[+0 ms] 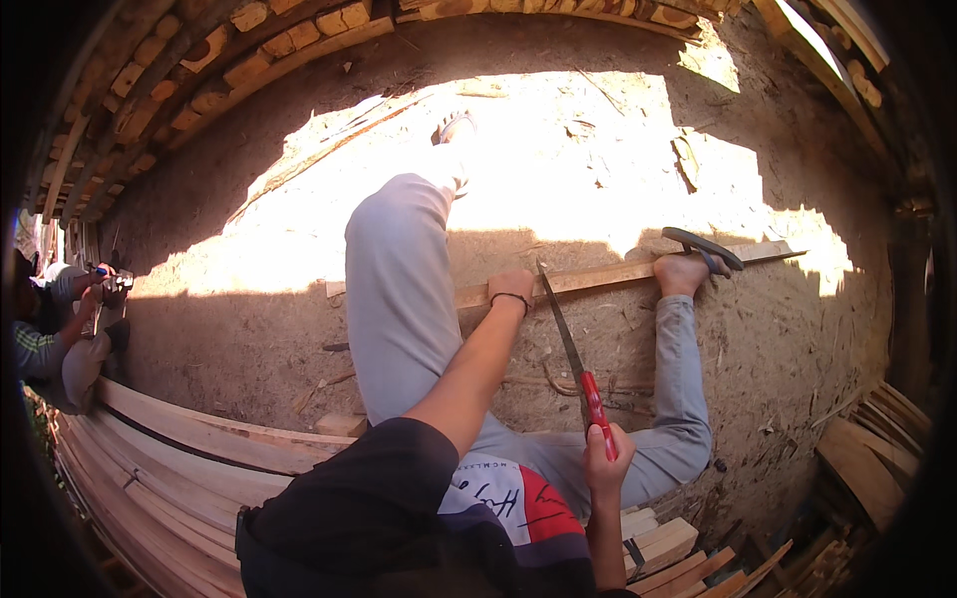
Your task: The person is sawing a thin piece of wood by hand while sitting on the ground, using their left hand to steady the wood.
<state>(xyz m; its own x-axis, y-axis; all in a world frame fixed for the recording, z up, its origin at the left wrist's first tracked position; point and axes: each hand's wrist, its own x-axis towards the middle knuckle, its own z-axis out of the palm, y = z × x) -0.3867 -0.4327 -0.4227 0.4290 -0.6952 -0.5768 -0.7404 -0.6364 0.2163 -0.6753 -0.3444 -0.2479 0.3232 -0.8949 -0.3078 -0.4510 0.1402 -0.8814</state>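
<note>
At the lower edge of the view I log a stack of pale sawn planks, long, flat and smooth-faced, curving off to the left; more short offcuts lie at lower right. Just above these, the right hand is closed in a full fist around the red plastic handle of a hand saw. The saw's blade is narrow, dark metal, tapering to a point, and runs up and slightly left from the handle to meet a wooden strip.

The strip is a long, thin, light-coloured batten lying flat on the dirt ground, which is coarse, brown and littered with wood chips and shavings. The left hand, a dark band at its wrist, rests fingers-down on the strip just left of the blade, pressing rather than wrapping it. The right foot, in a dark flip-flop, rests on the strip to the right of the blade. Grey trouser legs frame the saw.

Farther out, hard sunlight whites out the ground. Stacked wood blocks line the far edge. At far left, another person sits.
</note>
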